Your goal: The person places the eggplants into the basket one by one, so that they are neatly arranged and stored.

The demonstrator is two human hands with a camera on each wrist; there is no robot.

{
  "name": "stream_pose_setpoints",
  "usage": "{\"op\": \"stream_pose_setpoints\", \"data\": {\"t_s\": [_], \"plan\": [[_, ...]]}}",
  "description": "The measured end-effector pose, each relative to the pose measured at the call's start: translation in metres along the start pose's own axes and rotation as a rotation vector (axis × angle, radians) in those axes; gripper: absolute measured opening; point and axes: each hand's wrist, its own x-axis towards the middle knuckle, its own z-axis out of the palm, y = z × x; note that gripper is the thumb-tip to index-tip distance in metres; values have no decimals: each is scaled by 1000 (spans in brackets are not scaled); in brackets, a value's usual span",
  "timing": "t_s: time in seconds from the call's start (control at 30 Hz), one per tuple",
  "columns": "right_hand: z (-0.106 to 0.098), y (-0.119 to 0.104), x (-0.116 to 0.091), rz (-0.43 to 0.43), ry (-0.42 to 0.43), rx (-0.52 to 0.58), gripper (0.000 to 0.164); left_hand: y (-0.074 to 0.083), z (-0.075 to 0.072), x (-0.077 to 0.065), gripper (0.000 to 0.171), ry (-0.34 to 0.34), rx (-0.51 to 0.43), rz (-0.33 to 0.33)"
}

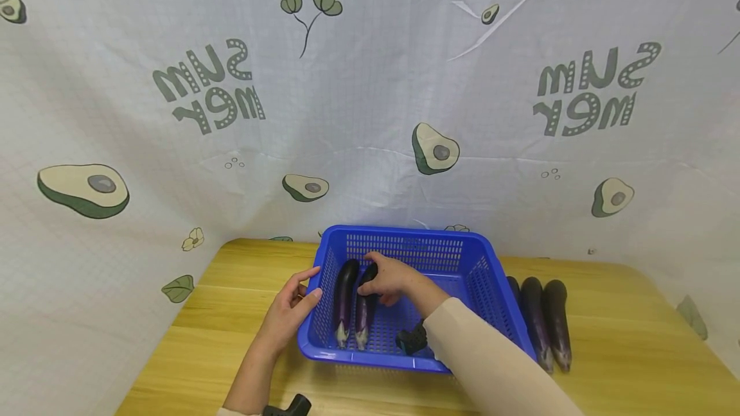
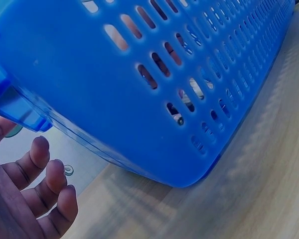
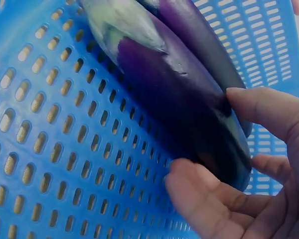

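Note:
A blue slotted plastic basket (image 1: 405, 358) stands on the table with two dark purple eggplants (image 1: 345, 300) lying side by side in its left part. My right hand (image 1: 388, 278) reaches into the basket and holds the right one of the two, an eggplant (image 3: 174, 89), near its dark rounded end. Its thumb lies on one side and the fingers curl along the other. At the basket's left rim is my left hand (image 1: 291, 307), thumb and index finger touching the rim. In the left wrist view, the other fingers (image 2: 55, 184) are loosely bent beside the basket wall, holding nothing.
Several more eggplants (image 1: 555, 326) lie on the wooden table (image 1: 231, 313) right of the basket, close to its wall. Behind the table hangs a white cloth (image 1: 358, 95) printed with avocados. Black wrist devices (image 1: 412, 339) are worn on both arms.

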Motion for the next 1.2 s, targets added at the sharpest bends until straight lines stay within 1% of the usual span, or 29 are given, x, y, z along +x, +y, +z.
{"op": "stream_pose_setpoints", "data": {"t_s": [0.27, 0.37, 0.5, 0.63, 0.7, 0.8, 0.87, 1.0, 1.2], "plan": [[4, 2, 3, -23, -16, 172, 87, 0, 0, 0, 47, 5, 12, 6], [6, 2, 4, -19, -14, 202, 87, 0, 0, 0, 47, 6, 11, 5], [5, 1, 3, -17, -8, 193, 87, -1, 0, 0, 47, 2, 8, 3], [2, -2, -1, -9, -1, 148, 88, -1, 0, 0, 47, -2, 4, 5], [-1, -4, -3, -8, 11, 98, 88, 0, 0, 0, 47, -2, 5, 9], [-8, -7, -8, -14, 49, -7, 88, 0, 0, 0, 47, -4, 7, 10], [-14, -9, -11, -25, 71, -65, 89, 0, 1, 0, 47, -6, 5, 10], [-30, -13, -20, -41, 105, -131, 88, -1, 1, 0, 47, -9, -6, 4], [-56, -16, -46, -73, 149, -196, 87, -2, 0, 1, 47, -8, -12, 10]]}}
